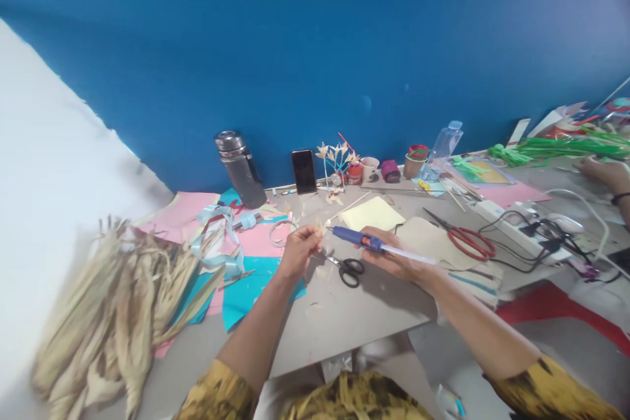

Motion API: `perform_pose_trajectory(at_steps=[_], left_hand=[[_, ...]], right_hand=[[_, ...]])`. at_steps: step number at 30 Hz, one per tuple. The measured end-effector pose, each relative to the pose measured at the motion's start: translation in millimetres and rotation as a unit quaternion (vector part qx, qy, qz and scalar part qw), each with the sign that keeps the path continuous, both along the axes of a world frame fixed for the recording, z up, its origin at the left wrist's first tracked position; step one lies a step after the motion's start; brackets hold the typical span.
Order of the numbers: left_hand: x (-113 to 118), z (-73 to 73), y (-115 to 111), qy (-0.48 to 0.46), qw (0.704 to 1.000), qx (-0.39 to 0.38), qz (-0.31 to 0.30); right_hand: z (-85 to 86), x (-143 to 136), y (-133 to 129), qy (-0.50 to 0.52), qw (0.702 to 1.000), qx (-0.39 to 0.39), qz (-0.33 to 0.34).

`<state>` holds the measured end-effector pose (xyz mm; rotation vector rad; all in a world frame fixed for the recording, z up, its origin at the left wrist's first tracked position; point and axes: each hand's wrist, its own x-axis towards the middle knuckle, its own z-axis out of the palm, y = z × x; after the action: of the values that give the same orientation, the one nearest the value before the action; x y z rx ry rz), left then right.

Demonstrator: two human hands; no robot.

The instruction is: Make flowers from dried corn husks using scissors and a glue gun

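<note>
The glue gun [350, 237] is slim and blue with a clear stick [411, 253] poking from its back, while the scrap [319, 228] is small and pale. Around them are husks [134, 315], a dark flask [242, 174] and, on the table [315, 341] beneath, black-handled scissors [348, 270]. The right hand [391, 262] grips the glue gun, its nozzle near the scrap, pinched in the left hand [301, 251]

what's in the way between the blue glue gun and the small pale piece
Nothing visible: the blue plastic glue gun, in the right hand, points at the small pale piece pinched in the left hand. The black-handled metal scissors lie lower, off that line.
</note>
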<state>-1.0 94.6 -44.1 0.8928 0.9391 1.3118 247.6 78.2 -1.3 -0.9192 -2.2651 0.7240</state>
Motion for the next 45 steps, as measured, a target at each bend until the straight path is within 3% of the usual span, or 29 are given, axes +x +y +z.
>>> perform_pose_trajectory(at_steps=[10,25,35,45], left_hand=[[-0.2,-3.5,0.5,0.008,1.000,0.013,-0.010],[0.2,-4.9,1.9,0.047,0.999,0.021,-0.017],[1.4,0.7,-0.5,0.050,0.999,0.009,-0.005],[0.8,-2.1,0.0,0.037,0.999,0.021,-0.016]], right_hand=[[10.2,-5.5,-6.1,-0.002,0.999,-0.035,-0.004],[-9.2,1.2,-1.9,0.012,0.997,-0.073,-0.037],[-2.4,-1.2,-5.5,0.015,0.996,-0.084,-0.024],[-11.9,4.0,-3.6,0.018,0.997,-0.071,-0.024]])
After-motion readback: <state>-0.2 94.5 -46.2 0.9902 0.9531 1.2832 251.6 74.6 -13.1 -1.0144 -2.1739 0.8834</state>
